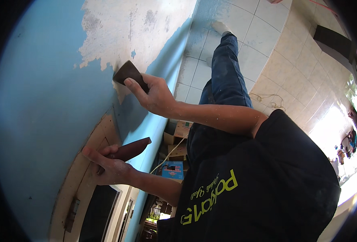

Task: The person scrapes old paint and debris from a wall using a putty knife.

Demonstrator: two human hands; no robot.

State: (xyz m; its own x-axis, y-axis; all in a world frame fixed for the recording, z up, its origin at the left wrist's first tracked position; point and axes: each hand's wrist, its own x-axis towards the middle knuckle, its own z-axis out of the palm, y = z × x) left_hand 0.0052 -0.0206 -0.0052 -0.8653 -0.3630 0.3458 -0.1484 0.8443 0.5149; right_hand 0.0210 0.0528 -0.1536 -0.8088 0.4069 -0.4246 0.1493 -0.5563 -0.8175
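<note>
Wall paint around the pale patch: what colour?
The wall paint is blue, showing best in the head view.

Reaches out with the bare right forearm (218,117), nearly level across the view and flecked with white specks. Grips with the right hand (156,97), with the thumb (133,85) laid straight along the near side and most fingers hidden behind. Stretches out the left forearm (159,186) lower in the view. Grips with the left hand (116,171) too, with bent fingers (93,155), well apart from the right.
</note>
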